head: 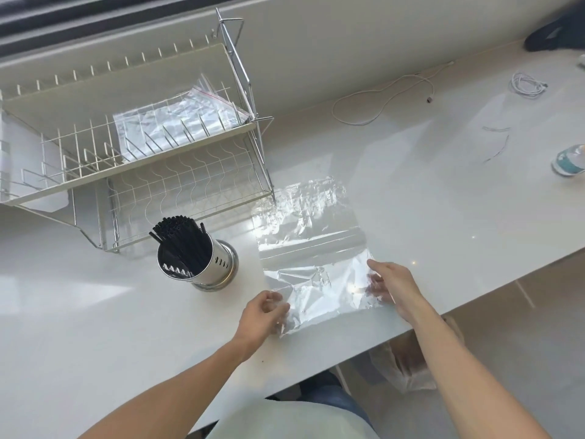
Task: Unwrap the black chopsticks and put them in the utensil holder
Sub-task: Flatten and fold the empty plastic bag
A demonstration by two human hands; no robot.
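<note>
Dish rack at far left w/ a clear zip bag on its top shelf. Steel utensil holder in front of it, black chopsticks standing inside. Left hand pinches the near-left corner of an empty plastic wrapper lying flat on the counter; right hand holds its right edge, fingers under the film.

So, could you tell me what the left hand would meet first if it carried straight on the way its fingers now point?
Probably only the clear plastic bag that the left hand already pinches; the utensil holder stands off to the side.
</note>
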